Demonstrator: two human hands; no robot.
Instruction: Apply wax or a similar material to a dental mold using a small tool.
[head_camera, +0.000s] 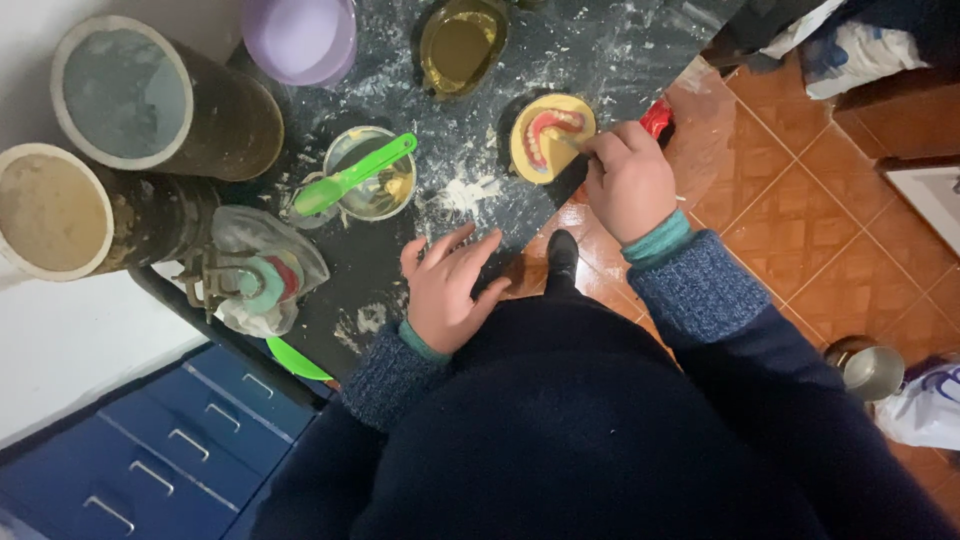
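The person wore a dark blue fuzzy sweater (600, 440) with speckled blue sleeves (700, 290), green cuffs (655, 240) and a black shoe (562, 258).

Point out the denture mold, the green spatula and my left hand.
denture mold (548, 135), head view, on its pink gum part.
green spatula (352, 177), head view, mid-handle.
left hand (447, 290), head view, back of the hand.

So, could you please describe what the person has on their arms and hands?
Both hands, left hand and right hand, are bare, with no gloves. Each arm wears a dark navy knitted sleeve with a speckled blue cuff, and a teal inner cuff peeks out at each wrist.
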